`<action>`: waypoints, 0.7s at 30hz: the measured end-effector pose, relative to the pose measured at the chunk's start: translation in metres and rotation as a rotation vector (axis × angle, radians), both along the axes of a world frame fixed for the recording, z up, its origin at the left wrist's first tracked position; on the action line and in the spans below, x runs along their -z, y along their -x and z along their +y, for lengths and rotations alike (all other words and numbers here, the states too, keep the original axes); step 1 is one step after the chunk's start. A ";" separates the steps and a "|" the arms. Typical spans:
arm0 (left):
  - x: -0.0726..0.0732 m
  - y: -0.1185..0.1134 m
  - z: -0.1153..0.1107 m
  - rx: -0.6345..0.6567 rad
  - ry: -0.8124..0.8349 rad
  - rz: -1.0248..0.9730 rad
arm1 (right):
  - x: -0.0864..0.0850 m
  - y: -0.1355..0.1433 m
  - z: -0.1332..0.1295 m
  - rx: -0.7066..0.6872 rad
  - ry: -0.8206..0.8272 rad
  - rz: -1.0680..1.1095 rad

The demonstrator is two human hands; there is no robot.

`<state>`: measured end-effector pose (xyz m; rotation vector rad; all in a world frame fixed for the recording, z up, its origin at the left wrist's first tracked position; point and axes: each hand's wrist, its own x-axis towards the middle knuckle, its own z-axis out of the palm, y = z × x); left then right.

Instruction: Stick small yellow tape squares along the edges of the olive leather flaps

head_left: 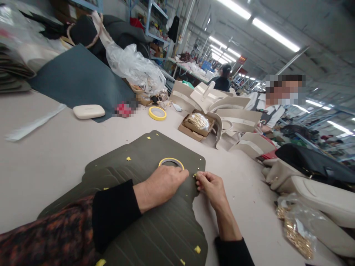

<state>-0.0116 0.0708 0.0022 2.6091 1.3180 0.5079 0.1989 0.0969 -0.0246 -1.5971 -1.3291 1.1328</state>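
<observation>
A stack of dark olive panels (144, 155) lies on the table under both hands, with several torn yellow bits (197, 249) scattered over it. My left hand (163, 184) is closed on a roll of yellow tape (170, 159), whose far rim shows beyond the knuckles. At the right edge of the top panel, my right hand (213, 187) pinches a small yellow piece of tape (195, 175). Tiny pale spots show on the panel near these fingertips. The fingers of my left hand partly hide the near side of the roll.
Another yellow tape roll (157, 113) and a cream case (89, 111) lie farther back. A cardboard box (194, 132) holds gold-coloured pieces beside beige bag parts (238, 117). At right are a bag of gold hardware (298, 234) and a black bag (313, 162). A person (273, 107) is beyond.
</observation>
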 end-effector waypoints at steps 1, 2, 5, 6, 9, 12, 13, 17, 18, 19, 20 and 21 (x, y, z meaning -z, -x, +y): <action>0.001 0.000 0.000 0.010 0.014 0.035 | 0.001 -0.001 0.000 -0.022 0.001 -0.038; 0.001 -0.001 0.000 0.022 0.024 0.064 | 0.001 0.000 -0.001 -0.038 -0.003 -0.082; 0.002 -0.002 0.000 0.046 0.040 0.108 | 0.000 0.005 -0.002 -0.080 -0.058 -0.268; 0.002 -0.003 0.000 0.045 0.042 0.110 | -0.001 0.007 -0.003 -0.093 -0.095 -0.357; 0.001 -0.004 -0.001 0.047 0.045 0.117 | -0.004 0.011 -0.002 -0.133 -0.218 -0.624; 0.001 -0.003 -0.001 0.069 0.051 0.136 | -0.006 0.010 -0.001 -0.194 -0.276 -0.731; 0.001 -0.002 0.000 0.072 0.047 0.136 | -0.006 0.008 -0.001 -0.195 -0.284 -0.736; 0.005 0.000 0.000 0.056 0.003 0.115 | -0.007 -0.005 -0.006 -0.085 -0.388 -0.681; 0.006 0.000 0.000 0.055 -0.001 0.114 | -0.007 -0.008 -0.007 -0.096 -0.424 -0.663; 0.008 0.000 0.000 0.057 0.000 0.113 | -0.006 -0.010 -0.009 -0.131 -0.454 -0.657; 0.009 0.000 0.001 0.061 0.004 0.111 | -0.005 -0.010 -0.010 -0.180 -0.474 -0.666; 0.009 0.000 0.001 0.063 0.009 0.107 | -0.004 -0.009 -0.010 -0.227 -0.480 -0.686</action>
